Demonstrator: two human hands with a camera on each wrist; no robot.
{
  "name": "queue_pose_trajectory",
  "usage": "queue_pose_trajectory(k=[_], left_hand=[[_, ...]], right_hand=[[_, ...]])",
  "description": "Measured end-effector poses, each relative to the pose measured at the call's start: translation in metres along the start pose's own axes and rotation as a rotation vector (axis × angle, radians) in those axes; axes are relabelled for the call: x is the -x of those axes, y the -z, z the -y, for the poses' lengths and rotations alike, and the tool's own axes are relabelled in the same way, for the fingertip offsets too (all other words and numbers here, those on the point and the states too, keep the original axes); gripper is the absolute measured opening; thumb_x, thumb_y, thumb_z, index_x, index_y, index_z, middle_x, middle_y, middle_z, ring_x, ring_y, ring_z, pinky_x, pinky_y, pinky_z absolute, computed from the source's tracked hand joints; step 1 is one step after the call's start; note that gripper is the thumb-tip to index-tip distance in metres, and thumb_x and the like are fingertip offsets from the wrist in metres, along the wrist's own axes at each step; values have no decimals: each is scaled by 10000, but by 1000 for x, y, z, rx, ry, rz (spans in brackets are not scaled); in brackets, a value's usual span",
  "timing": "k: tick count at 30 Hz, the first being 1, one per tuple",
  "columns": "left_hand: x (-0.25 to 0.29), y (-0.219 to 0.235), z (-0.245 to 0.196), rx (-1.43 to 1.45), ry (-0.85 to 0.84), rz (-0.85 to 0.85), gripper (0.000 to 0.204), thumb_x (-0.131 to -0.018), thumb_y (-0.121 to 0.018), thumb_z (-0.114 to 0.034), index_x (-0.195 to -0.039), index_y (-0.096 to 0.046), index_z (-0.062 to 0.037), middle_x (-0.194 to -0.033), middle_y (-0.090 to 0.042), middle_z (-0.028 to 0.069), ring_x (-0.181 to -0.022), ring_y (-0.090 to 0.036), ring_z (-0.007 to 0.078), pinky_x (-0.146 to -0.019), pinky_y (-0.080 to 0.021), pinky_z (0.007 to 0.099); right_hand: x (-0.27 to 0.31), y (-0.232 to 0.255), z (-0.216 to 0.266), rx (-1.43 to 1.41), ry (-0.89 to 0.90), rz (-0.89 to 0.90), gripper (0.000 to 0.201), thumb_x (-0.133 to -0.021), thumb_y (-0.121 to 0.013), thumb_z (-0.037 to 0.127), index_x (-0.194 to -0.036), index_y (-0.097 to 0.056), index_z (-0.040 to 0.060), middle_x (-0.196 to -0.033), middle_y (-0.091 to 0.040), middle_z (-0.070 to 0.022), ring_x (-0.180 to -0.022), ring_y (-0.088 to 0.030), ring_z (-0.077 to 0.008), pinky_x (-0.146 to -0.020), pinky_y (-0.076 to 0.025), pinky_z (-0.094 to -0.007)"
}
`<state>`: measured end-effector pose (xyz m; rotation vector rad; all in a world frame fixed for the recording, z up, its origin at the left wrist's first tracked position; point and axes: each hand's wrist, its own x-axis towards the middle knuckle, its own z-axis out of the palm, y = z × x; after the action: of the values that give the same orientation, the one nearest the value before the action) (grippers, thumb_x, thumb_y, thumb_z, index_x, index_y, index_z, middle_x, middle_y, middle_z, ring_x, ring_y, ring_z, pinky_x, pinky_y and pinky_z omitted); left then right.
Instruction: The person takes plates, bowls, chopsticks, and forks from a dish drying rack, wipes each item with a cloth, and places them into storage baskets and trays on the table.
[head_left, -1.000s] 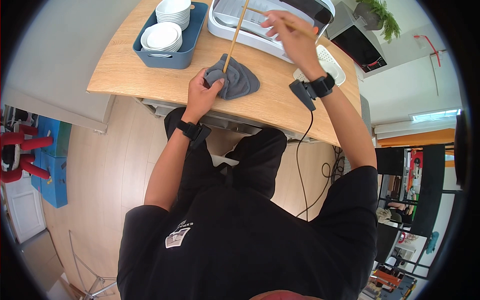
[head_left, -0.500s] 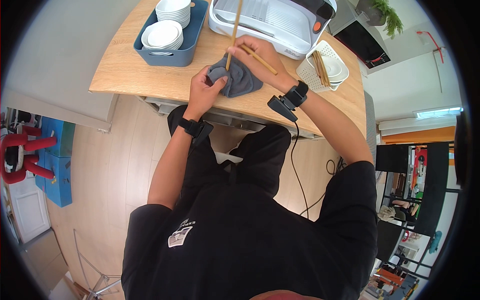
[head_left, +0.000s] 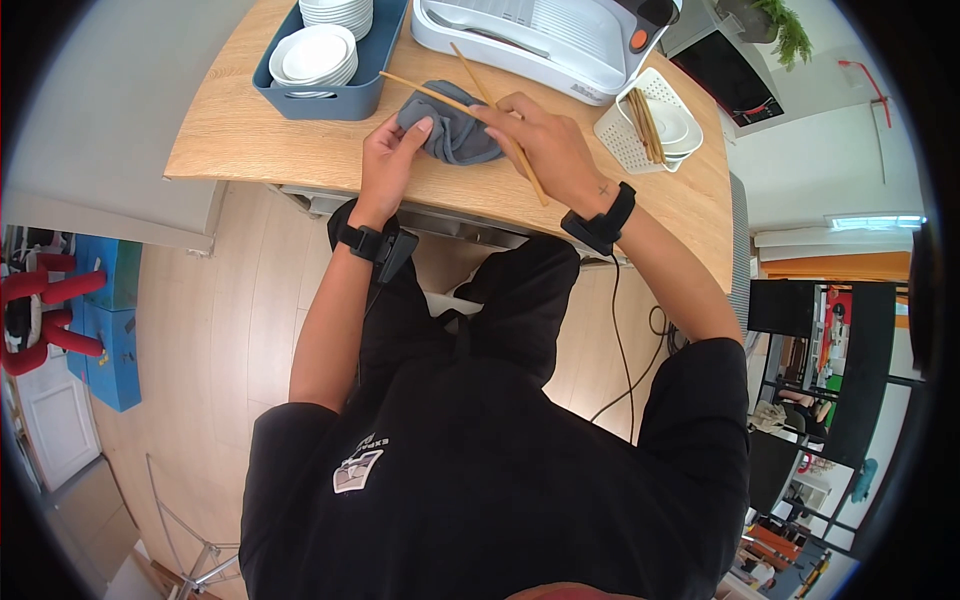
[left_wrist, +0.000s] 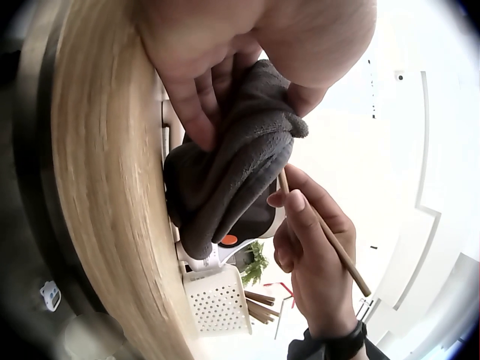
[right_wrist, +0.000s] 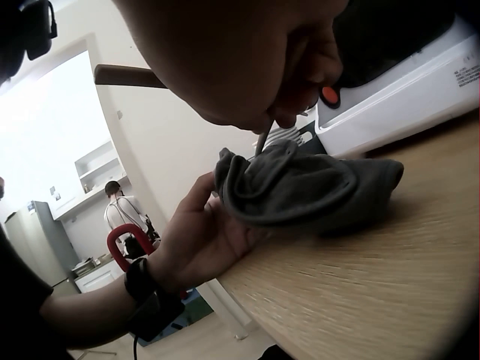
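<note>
The grey cloth is bunched above the wooden table's front edge, gripped by my left hand with the thumb on top. My right hand holds two wooden chopsticks: one chopstick slants left over the cloth, the other chopstick crosses it toward the lower right. In the left wrist view the cloth hangs from my fingers, and my right hand pinches a chopstick beside it. The right wrist view shows my left hand under the cloth.
A blue-grey bin with stacked white bowls stands at the left. At the back is a white appliance with a tray. On the right, a white perforated basket contains several chopsticks and white dishes.
My right hand came down from over the appliance to beside the cloth. The chopstick that stood upright in the cloth now lies slanted across it, in my right hand. My left hand still grips the cloth.
</note>
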<state>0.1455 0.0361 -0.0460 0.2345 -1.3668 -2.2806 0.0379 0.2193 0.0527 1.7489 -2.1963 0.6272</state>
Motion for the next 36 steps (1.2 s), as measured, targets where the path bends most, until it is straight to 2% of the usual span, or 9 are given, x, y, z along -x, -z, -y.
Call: queue_pose_trajectory(k=[4, 8, 10, 20, 25, 29, 32, 34, 36], left_hand=[[0, 0, -1, 46, 15, 6, 267, -953, -641, -156, -1159, -638, 14, -1057, -683, 39, -910, -616, 77, -834, -496, 243], [1, -2, -2, 62, 6, 20, 264, -953, -643, -162, -1153, -642, 10, -1047, -685, 38, -900, -614, 71, -813, -499, 239], [2, -1, -2, 38, 8, 18, 261, -953, -644, -163, -1149, -644, 9, -1042, -686, 38, -896, -615, 71, -804, -499, 237], [2, -1, -4, 68, 15, 36, 227, -957, -630, -153, -1111, -657, 11, -995, -691, 33, -859, -612, 67, -761, -485, 221], [2, -1, -4, 62, 26, 27, 224, -960, -620, -146, -1111, -657, 16, -999, -691, 33, -850, -604, 67, -759, -471, 220], [1, -2, -4, 51, -1, 29, 232, -964, -612, -150, -1116, -651, 21, -1009, -685, 37, -864, -601, 71, -766, -469, 229], [2, -5, -7, 101, 14, 21, 235, -967, -605, -149, -1118, -646, 27, -1023, -680, 42, -873, -600, 75, -772, -469, 236], [2, -5, -8, 101, 29, 26, 236, -966, -606, -146, -1120, -643, 29, -1028, -679, 45, -880, -601, 78, -778, -468, 237], [2, -2, -6, 99, 45, 27, 237, -966, -607, -143, -1123, -641, 31, -1033, -677, 47, -886, -603, 82, -784, -468, 238]], right_hand=[[6, 1, 18, 41, 0, 77, 380, -861, -640, 79, -1215, -649, 216, -995, -571, -48, -646, -614, -241, -514, -496, -340], [19, -1, 24, 40, 27, 120, 403, -827, -651, 66, -1205, -644, 206, -1041, -563, -35, -653, -621, -227, -521, -510, -337], [25, 0, 27, 47, -6, 220, 346, -830, -583, 56, -1157, -622, 163, -1058, -557, -52, -766, -653, -260, -608, -533, -369], [35, -7, 35, 117, 22, 239, 385, -863, -586, 103, -1241, -573, 179, -1117, -539, -72, -678, -650, -265, -587, -543, -368], [38, -4, 44, -120, -97, 266, 350, -927, -604, 171, -1274, -562, 191, -1126, -530, -84, -736, -645, -290, -634, -539, -392], [43, -5, 41, -245, -100, 240, 345, -927, -618, 165, -1270, -583, 179, -1114, -534, -91, -696, -615, -288, -619, -508, -395], [43, -5, 38, -377, -140, 252, 299, -926, -591, 85, -1218, -599, 150, -1125, -533, -98, -742, -613, -292, -658, -492, -394], [43, -8, 38, -467, -146, 274, 331, -908, -538, -16, -1199, -594, 132, -1064, -519, -109, -761, -587, -288, -678, -472, -392], [43, -6, 42, -506, -181, 307, 352, -891, -525, -33, -1202, -589, 119, -1027, -506, -106, -745, -560, -270, -673, -457, -376]])
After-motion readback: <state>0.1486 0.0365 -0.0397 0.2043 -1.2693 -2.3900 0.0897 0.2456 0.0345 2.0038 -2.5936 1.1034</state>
